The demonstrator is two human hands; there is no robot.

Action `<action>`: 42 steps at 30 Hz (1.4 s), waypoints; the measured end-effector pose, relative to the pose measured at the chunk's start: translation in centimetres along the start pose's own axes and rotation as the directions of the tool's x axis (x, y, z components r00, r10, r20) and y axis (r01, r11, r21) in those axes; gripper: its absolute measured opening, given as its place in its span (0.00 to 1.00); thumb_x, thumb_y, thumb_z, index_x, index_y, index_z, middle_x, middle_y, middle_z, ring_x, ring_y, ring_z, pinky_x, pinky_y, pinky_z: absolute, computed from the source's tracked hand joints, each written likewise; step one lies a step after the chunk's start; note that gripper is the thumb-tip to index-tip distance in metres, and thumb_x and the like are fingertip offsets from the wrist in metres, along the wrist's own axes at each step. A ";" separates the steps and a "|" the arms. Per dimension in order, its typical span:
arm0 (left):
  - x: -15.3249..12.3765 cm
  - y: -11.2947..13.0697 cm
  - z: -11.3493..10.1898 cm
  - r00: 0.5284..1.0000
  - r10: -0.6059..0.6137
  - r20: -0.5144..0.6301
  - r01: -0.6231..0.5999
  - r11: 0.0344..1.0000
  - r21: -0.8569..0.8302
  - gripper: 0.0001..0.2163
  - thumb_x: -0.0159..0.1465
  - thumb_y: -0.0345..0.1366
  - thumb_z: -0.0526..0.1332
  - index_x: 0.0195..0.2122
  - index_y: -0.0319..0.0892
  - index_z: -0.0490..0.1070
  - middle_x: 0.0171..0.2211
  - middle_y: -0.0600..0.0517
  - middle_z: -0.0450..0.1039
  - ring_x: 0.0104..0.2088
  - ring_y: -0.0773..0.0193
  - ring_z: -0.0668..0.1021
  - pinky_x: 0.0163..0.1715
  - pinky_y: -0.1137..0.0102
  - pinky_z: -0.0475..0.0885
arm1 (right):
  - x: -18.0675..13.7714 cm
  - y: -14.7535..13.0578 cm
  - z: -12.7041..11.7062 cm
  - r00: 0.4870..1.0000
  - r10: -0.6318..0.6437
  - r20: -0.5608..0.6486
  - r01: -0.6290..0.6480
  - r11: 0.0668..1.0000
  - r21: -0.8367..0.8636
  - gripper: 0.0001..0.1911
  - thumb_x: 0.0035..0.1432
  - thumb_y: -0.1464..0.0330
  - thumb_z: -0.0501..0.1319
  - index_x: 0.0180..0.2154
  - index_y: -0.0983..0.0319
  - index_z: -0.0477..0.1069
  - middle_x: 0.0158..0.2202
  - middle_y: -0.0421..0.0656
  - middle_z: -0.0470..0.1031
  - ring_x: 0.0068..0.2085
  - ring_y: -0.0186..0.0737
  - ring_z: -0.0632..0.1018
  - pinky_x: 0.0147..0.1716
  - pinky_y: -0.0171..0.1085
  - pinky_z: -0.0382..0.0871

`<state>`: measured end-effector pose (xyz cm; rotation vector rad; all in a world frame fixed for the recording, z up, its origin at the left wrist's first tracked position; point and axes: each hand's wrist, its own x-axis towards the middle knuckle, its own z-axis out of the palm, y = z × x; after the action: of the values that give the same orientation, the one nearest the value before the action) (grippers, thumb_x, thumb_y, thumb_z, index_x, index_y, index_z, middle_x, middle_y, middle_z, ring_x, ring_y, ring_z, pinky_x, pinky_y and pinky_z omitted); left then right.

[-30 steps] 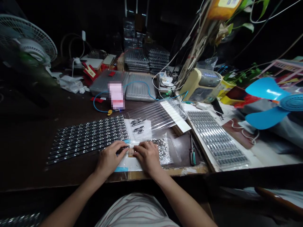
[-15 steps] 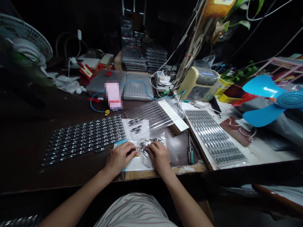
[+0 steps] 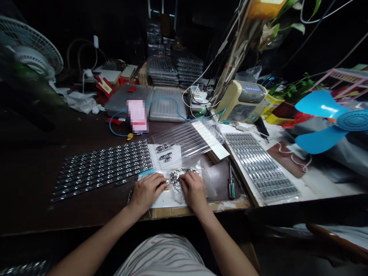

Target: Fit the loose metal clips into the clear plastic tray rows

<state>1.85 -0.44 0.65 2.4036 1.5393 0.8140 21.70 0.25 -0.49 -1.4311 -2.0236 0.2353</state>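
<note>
My left hand (image 3: 147, 191) is closed on a small dark piece with a shiny metal end (image 3: 165, 183), low over a small wood-coloured block (image 3: 166, 188). Much of the piece is hidden behind its fingers. On the right, my right hand (image 3: 194, 188) has its thumb and fingertips together at the edge of a heap of small shiny metal parts (image 3: 176, 176), which lies on a clear plastic bag (image 3: 178, 193). Whatever those fingertips hold is too small to make out. White paper (image 3: 161, 201) lies beneath both hands.
Rows of dark strips with shiny fittings (image 3: 103, 168) lie left. Behind the hands are several loose pieces (image 3: 165, 156) and a clear ribbed tray (image 3: 184, 138). To the right are a screwdriver (image 3: 231, 186), a filled tray (image 3: 258, 165) and a blue fan (image 3: 322, 105).
My right hand has shifted slightly right, away from the middle of the heap of metal parts. My left hand stays nearly in place, its fingers a little lower.
</note>
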 end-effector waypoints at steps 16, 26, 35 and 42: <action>0.7 0.0 -0.9 0.995 0.021 0.099 -0.010 0.994 -0.111 0.06 0.63 0.34 0.60 0.38 0.46 0.76 0.37 0.52 0.79 0.37 0.62 0.78 0.37 0.69 0.70 | 0.1 -0.2 -0.1 1.000 -0.005 0.008 0.006 1.000 -0.023 0.07 0.63 0.70 0.55 0.35 0.59 0.72 0.34 0.43 0.74 0.38 0.40 0.71 0.38 0.38 0.61; 0.2 -0.4 -0.5 0.995 0.035 0.092 -0.023 0.991 -0.128 0.06 0.63 0.36 0.60 0.38 0.47 0.76 0.38 0.53 0.78 0.38 0.62 0.78 0.38 0.69 0.69 | 0.0 -0.2 0.2 1.000 0.016 0.001 -0.016 0.998 -0.059 0.07 0.63 0.69 0.58 0.39 0.58 0.75 0.37 0.43 0.75 0.40 0.40 0.72 0.40 0.38 0.62; 0.8 -0.5 -2.0 0.867 -0.482 0.128 0.408 0.538 -0.737 0.15 0.57 0.46 0.64 0.40 0.41 0.75 0.34 0.51 0.75 0.32 0.66 0.75 0.32 0.72 0.71 | -0.9 1.5 -5.0 0.960 0.034 -0.277 -0.085 0.981 -0.173 0.14 0.66 0.68 0.51 0.45 0.57 0.74 0.43 0.46 0.74 0.44 0.42 0.71 0.44 0.42 0.64; 0.5 0.7 -3.6 0.745 -0.456 0.487 0.490 -0.121 -0.863 0.16 0.55 0.40 0.67 0.44 0.42 0.74 0.33 0.52 0.72 0.30 0.72 0.73 0.30 0.78 0.71 | -3.3 9.0 -7.6 0.895 0.365 -0.256 -0.446 0.740 -0.504 0.16 0.62 0.65 0.54 0.48 0.64 0.71 0.41 0.54 0.69 0.38 0.49 0.70 0.32 0.43 0.65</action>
<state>0.63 -0.80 4.18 0.6636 1.0038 1.0717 33.87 -0.83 -0.22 -2.1881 -1.7016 -0.3021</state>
